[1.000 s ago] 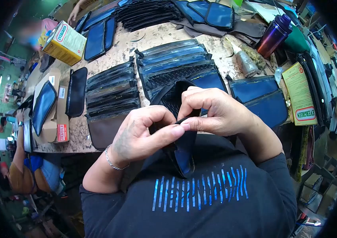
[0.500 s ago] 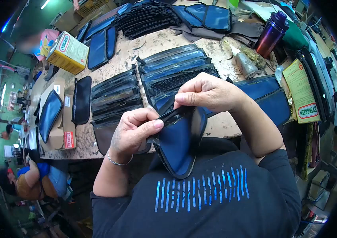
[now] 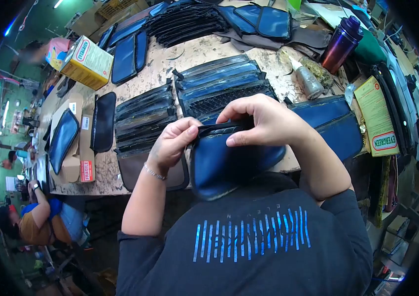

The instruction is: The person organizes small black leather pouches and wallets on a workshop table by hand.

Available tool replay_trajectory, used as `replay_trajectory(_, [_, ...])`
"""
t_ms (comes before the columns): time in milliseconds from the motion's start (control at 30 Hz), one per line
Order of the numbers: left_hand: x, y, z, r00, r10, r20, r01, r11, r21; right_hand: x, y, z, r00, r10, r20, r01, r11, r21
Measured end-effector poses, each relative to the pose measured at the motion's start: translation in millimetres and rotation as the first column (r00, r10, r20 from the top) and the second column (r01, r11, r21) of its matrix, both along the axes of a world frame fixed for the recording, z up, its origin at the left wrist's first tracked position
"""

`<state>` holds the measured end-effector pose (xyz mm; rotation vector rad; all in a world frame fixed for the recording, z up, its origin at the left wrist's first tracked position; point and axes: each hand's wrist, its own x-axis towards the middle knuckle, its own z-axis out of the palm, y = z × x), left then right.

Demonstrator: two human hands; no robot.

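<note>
A dark blue leather-like panel [image 3: 231, 160] with a black edge strip hangs between my two hands, in front of my chest. My left hand [image 3: 174, 143] pinches its upper left corner between thumb and bent fingers. Along the top edge, my right hand [image 3: 261, 121] has its thumb on the front face and its fingers curled over the far side, so the strip lies between them. The panel's lower part is blurred. Just beyond my hands lie overlapping rows of blue and black pieces [image 3: 214, 81], one with a quilted pattern.
A brown piece [image 3: 153, 172] lies at the table's near edge. Yellow cans [image 3: 87, 61] stand left and right [image 3: 378, 118]. At the right back are a glue bottle [image 3: 308, 81] and a purple flask [image 3: 340, 44]. Black pieces [image 3: 187, 24] are stacked behind. A co-worker [image 3: 44, 222] sits at left.
The panel has swung from a folded, narrow hang to a wider spread. My left hand has risen slightly, and my right hand has shifted its hold, with thumb and fingers farther apart.
</note>
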<state>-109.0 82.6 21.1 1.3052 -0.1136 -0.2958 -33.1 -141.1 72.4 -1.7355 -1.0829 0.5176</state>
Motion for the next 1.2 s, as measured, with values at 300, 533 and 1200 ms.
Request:
replay_trajectory(300, [19.7,0.3,-38.4,0.990,-0.019,-0.139,0.063,0.946,0.318,42.6,2.3,-89.9,0.953,-0.045,0.300,0.144,0.937,-0.319])
replay_trajectory(533, [18.0,1.2,-44.3,0.994,0.007,-0.106,0.025,0.955,0.295,45.8,2.8,-83.5,0.953,-0.005,0.303,0.104,0.945,-0.311])
replay_trajectory(1200, [-58.8,1.6,-42.8,0.481,-0.434,0.762,-0.817,0.094,0.569,-47.5,-63.7,-97.5,0.207,-0.305,0.930,0.548,0.823,0.148])
